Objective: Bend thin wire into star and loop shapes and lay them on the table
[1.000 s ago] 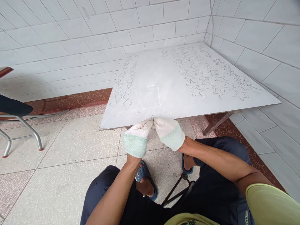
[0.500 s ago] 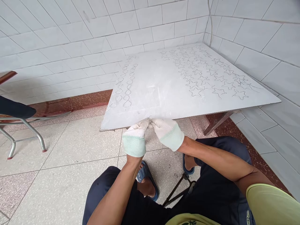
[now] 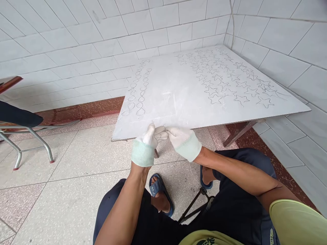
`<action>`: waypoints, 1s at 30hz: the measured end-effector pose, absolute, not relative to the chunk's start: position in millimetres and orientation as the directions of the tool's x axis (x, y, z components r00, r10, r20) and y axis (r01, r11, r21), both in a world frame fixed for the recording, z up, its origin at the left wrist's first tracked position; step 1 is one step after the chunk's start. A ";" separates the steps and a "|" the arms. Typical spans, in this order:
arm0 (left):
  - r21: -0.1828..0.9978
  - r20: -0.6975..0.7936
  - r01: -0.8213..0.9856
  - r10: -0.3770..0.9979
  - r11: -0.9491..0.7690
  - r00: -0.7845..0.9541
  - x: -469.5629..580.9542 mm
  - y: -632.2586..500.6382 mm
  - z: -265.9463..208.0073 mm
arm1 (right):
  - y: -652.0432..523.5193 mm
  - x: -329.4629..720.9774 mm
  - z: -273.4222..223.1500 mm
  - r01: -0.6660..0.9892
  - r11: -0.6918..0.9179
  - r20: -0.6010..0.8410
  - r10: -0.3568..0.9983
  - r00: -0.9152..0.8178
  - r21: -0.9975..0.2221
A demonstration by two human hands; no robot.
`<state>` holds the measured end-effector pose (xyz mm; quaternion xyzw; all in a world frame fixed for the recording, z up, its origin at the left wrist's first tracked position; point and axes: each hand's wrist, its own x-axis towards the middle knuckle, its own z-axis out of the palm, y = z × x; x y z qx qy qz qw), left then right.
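Note:
Both of my hands wear white knit gloves with pale green cuffs and meet over the near edge of the board. Between them is a thin bent wire (image 3: 165, 126), small and only partly visible. My right hand (image 3: 180, 139) is closed, pinching the wire at its fingertips. My left hand (image 3: 149, 141) has its fingers curled with the wire lying across them, and its thumb stands raised apart from the fingers. The white board (image 3: 168, 85) ahead bears several star-shaped wires (image 3: 215, 98) on the right and twisted-loop wires (image 3: 140, 109) in rows on the left.
White tiled walls (image 3: 176, 29) meet at a corner behind the board. A wooden leg (image 3: 231, 134) stands beneath it. A metal-framed stool (image 3: 35, 143) with a dark-clothed limb above it is at the left. A dark metal frame (image 3: 194, 206) lies between my legs.
My left thumb has lifted off the fingertips, and the left hand has turned and shifted slightly left. My right hand keeps its pinch. The view has moved slightly.

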<state>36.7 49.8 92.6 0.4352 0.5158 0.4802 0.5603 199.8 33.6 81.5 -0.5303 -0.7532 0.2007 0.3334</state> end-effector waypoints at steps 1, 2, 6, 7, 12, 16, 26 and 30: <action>0.985 -0.162 -0.058 0.987 0.162 -0.012 32.5 50.8 94.0 | 32.5 199.7 81.9 0.666 0.351 0.304 0.933 -0.192 -0.658; 0.989 -0.146 -0.028 0.989 0.146 -0.028 28.1 51.2 95.7 | 31.4 199.3 81.8 0.668 0.350 0.325 0.930 -0.168 -0.656; 0.993 -0.061 0.107 0.998 0.057 0.028 14.9 51.0 102.8 | 29.3 197.4 78.9 0.674 0.367 0.371 0.917 -0.146 -0.641; 0.989 -0.070 0.135 0.996 0.061 0.056 13.4 51.2 104.2 | 29.4 197.0 78.2 0.675 0.371 0.369 0.916 -0.154 -0.638; 0.983 -0.124 0.148 0.988 0.109 0.095 12.9 52.1 105.6 | 32.9 195.6 77.2 0.615 0.433 0.376 0.898 -0.230 -0.659; 0.985 -0.105 0.153 0.984 0.084 0.140 12.1 49.8 102.9 | 35.4 196.4 76.3 0.611 0.448 0.365 0.893 -0.265 -0.653; 0.988 -0.107 0.122 0.984 0.090 0.143 13.0 53.5 96.5 | 40.5 198.0 62.9 0.739 0.470 0.382 0.872 -0.305 -0.482; 0.981 -0.096 0.176 0.990 0.078 0.099 10.4 51.8 103.3 | 39.1 200.9 69.4 0.738 0.475 0.338 0.876 -0.344 -0.479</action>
